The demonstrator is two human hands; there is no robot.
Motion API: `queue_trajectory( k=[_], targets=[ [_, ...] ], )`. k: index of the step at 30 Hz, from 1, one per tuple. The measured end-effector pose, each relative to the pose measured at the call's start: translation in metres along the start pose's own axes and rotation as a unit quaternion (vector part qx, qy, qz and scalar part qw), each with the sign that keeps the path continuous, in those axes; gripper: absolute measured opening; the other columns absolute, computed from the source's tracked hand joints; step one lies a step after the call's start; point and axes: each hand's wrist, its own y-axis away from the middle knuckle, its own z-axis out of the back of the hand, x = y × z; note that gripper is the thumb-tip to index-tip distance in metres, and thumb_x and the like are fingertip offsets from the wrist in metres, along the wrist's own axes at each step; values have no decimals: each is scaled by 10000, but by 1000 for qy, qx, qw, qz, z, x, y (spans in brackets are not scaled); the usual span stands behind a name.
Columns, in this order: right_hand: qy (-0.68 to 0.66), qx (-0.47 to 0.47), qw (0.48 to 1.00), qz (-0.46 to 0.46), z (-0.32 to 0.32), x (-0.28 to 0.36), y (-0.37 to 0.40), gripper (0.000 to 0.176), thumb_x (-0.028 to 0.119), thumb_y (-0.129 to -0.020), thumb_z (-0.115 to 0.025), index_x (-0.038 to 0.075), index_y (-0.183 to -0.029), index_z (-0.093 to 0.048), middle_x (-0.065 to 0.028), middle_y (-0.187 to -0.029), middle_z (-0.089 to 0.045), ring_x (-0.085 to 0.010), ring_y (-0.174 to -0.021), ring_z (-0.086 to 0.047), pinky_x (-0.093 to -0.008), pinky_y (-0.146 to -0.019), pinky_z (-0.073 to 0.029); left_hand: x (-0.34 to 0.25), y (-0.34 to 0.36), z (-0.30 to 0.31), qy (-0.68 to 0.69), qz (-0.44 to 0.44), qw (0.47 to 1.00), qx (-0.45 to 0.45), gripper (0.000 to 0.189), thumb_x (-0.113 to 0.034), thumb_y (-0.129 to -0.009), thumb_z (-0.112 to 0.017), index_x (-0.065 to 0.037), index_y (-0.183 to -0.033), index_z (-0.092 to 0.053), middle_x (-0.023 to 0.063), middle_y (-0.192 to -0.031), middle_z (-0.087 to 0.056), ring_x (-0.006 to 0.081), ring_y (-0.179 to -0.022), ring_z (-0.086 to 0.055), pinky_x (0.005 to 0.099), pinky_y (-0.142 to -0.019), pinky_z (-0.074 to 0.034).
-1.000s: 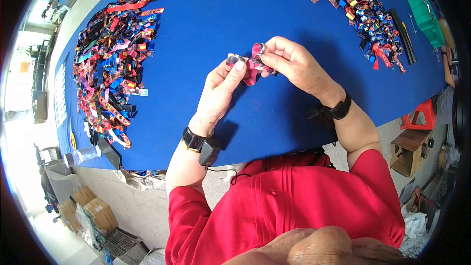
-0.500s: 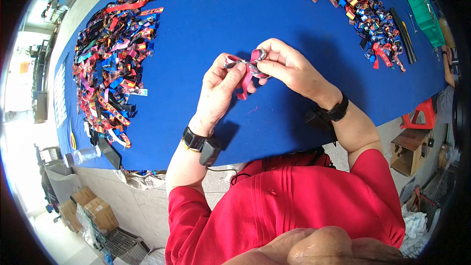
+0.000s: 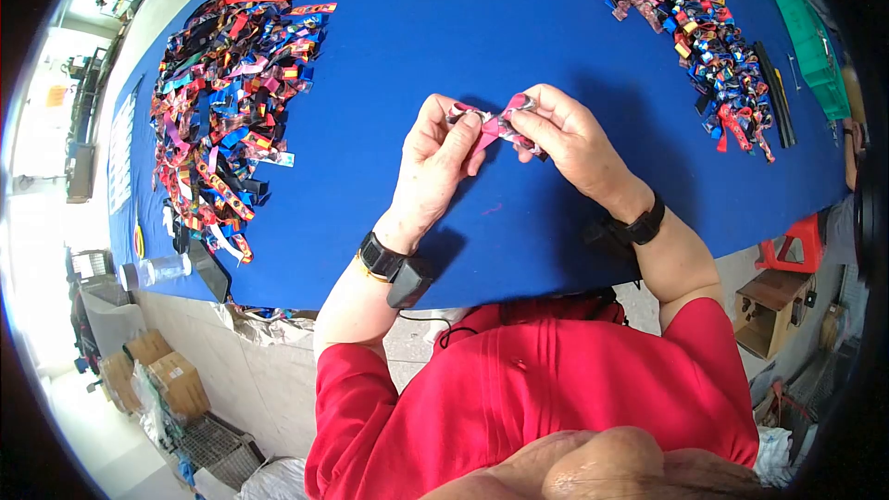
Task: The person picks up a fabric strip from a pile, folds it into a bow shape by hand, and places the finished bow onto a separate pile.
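Note:
A ribbon (image 3: 492, 131), pink on one face and patterned dark and white on the other, is looped between my two hands above the blue table. My left hand (image 3: 431, 159) pinches one looped end between thumb and fingers. On the other side, my right hand (image 3: 576, 141) grips the second loop, thumb pressed on it. Pink ribbon shows in the gap between the hands. My fingers cover parts of the loops, so how they are joined is hard to tell.
A heap of mixed ribbon strips (image 3: 231, 102) lies left on the blue cloth (image 3: 417, 28). Looped ribbon pieces (image 3: 699, 32) form a long pile at right, beside black strips (image 3: 776, 97) and a green tray (image 3: 807, 46). A clear bottle (image 3: 165, 268) lies near the left edge.
Both hands and the ribbon appear farther right in view, along with the table. The pink tail hanging below the hands no longer shows at its earlier length.

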Motion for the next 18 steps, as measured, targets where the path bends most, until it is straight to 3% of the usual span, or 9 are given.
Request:
queue_trajectory(
  k=[3, 12, 18],
  targets=[
    [-1, -15, 1000, 0, -1, -6, 0, 158, 184, -1061, -569, 32, -1044, -610, -15, -887, -628, -71, -733, -573, -235, -658, -506, 0, 0, -3, 14, -18, 1000, 3, 67, -158, -1077, -536, -96, -1071, -561, 15, -832, -626, 54, -568, -456, 215, -501, -339],
    [-24, -35, 999, 27, -6, -3, 1, 137, 152, -1066, -548, 35, -1021, -602, -17, -854, -623, -64, -694, -541, -230, -622, -468, 2, 3, -6, 49, -37, 998, 9, 63, -132, -1073, -501, -96, -1123, -514, 84, -1106, -629, 73, -615, -465, 218, -524, -354],
    [-35, -26, 999, 28, -6, 1, 2, 137, 153, -1065, -553, 31, -1030, -605, -14, -851, -624, -65, -700, -543, -233, -629, -465, 2, 3, -6, 55, -59, 997, 6, 71, -144, -1073, -522, -90, -1119, -523, 90, -1121, -641, 71, -609, -465, 221, -515, -369]
  ],
)
